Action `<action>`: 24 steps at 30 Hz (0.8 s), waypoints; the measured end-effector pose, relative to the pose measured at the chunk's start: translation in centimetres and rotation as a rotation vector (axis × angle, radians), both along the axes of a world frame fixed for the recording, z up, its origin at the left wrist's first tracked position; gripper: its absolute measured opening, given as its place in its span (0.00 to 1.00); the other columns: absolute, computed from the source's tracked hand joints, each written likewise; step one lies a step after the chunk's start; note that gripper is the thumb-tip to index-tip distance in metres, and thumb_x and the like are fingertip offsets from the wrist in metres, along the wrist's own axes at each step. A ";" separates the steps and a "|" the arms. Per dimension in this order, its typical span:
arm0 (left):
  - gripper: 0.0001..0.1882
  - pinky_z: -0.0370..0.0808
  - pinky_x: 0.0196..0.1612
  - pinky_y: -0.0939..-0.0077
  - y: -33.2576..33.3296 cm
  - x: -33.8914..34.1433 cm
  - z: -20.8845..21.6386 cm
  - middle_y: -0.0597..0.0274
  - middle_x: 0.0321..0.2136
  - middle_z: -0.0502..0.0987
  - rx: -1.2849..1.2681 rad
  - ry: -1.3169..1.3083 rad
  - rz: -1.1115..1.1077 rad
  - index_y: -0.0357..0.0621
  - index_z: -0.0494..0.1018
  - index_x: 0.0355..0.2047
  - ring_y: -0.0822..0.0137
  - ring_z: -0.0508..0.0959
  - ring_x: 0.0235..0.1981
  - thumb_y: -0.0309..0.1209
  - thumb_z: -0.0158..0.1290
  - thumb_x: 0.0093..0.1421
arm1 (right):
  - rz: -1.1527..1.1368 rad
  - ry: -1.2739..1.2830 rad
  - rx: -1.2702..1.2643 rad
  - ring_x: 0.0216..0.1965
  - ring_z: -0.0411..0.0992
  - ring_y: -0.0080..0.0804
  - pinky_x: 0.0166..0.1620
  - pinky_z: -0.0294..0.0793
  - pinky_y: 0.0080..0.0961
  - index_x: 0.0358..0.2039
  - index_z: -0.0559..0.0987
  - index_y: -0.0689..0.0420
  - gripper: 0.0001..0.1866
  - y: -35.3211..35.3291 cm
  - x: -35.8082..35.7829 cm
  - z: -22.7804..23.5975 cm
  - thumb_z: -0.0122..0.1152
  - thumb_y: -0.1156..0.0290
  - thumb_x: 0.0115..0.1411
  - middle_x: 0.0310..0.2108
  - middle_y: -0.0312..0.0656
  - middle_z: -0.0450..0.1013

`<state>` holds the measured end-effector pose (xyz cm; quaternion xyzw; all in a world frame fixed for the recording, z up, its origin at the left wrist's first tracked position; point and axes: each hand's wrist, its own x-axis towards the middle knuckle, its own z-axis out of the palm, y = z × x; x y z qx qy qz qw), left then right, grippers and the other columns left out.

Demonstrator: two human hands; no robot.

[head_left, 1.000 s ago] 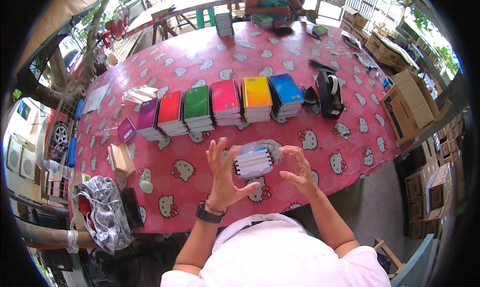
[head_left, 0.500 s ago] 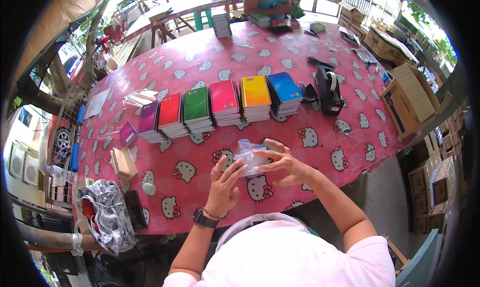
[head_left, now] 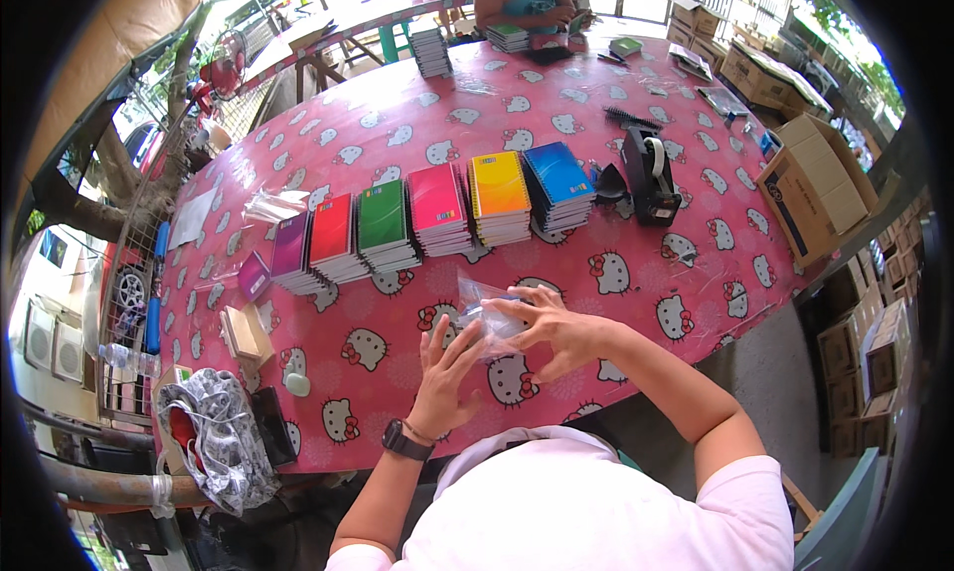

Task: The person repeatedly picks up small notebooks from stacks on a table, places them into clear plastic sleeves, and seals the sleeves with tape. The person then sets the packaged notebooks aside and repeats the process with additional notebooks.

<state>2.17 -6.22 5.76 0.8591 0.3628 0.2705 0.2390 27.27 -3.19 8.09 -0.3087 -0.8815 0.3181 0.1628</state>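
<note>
Clear plastic bags (head_left: 484, 316) with a bluish strip lie on the pink table in front of me, between my hands. My left hand (head_left: 444, 377), with a dark watch on its wrist, is open; its spread fingertips rest at the bags' near left edge. My right hand (head_left: 558, 330) is also open, its fingers stretched over the bags' right side and its thumb apart. Beyond them stand stacks of spiral notebooks in a row: purple (head_left: 290, 245), red (head_left: 332, 227), green (head_left: 384, 214), pink (head_left: 435, 199), yellow (head_left: 500, 186) and blue (head_left: 558, 173).
A black tape dispenser (head_left: 651, 183) stands right of the notebooks. More clear plastic (head_left: 278, 206) lies at the left, near a wooden block (head_left: 245, 334) and a grey patterned cloth (head_left: 214, 432). An open carton (head_left: 820, 188) sits at the right edge. A person (head_left: 527, 4) is across the table.
The bags' plastic has shifted slightly left, with a pointed corner now sticking up. My right hand has moved a little left and down over it. The left hand has barely moved.
</note>
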 end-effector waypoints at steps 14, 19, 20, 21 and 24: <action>0.42 0.35 0.63 0.43 0.2 2.4 2.1 0.67 0.63 0.56 0.085 0.218 0.059 0.60 0.64 0.57 0.51 0.44 0.66 0.27 0.58 0.36 | -1.011 0.566 -0.043 0.36 0.71 0.22 0.39 0.71 0.21 0.38 0.78 0.61 0.12 6.5 13.0 -3.9 0.60 0.67 0.56 0.33 0.38 0.75; 0.45 0.33 0.64 0.46 0.7 2.8 1.2 0.62 0.63 0.56 0.083 0.096 0.036 0.56 0.59 0.60 0.52 0.44 0.67 0.27 0.59 0.36 | -1.746 0.190 0.391 0.40 0.73 0.38 0.45 0.70 0.32 0.36 0.80 0.59 0.17 10.1 27.1 -7.7 0.62 0.58 0.53 0.33 0.45 0.77; 0.45 0.33 0.64 0.46 0.8 2.6 0.9 0.61 0.63 0.56 0.076 0.076 0.020 0.56 0.59 0.59 0.51 0.44 0.67 0.27 0.59 0.37 | -1.657 0.260 0.113 0.35 0.75 0.33 0.40 0.71 0.28 0.35 0.80 0.58 0.18 11.4 27.7 -7.8 0.62 0.56 0.53 0.36 0.44 0.77; 0.44 0.34 0.64 0.46 1.0 2.4 0.7 0.60 0.62 0.56 0.070 0.056 0.001 0.55 0.60 0.59 0.51 0.44 0.67 0.27 0.59 0.37 | -1.711 0.152 0.095 0.35 0.75 0.35 0.41 0.71 0.29 0.34 0.81 0.57 0.17 11.8 28.6 -7.9 0.63 0.56 0.53 0.35 0.45 0.77; 0.41 0.35 0.64 0.47 0.7 1.6 0.7 0.60 0.62 0.56 0.107 0.108 0.028 0.56 0.63 0.57 0.51 0.44 0.67 0.27 0.59 0.37 | -1.720 -0.035 0.282 0.33 0.75 0.38 0.41 0.70 0.31 0.31 0.82 0.55 0.14 12.9 25.9 -6.5 0.63 0.57 0.52 0.33 0.45 0.76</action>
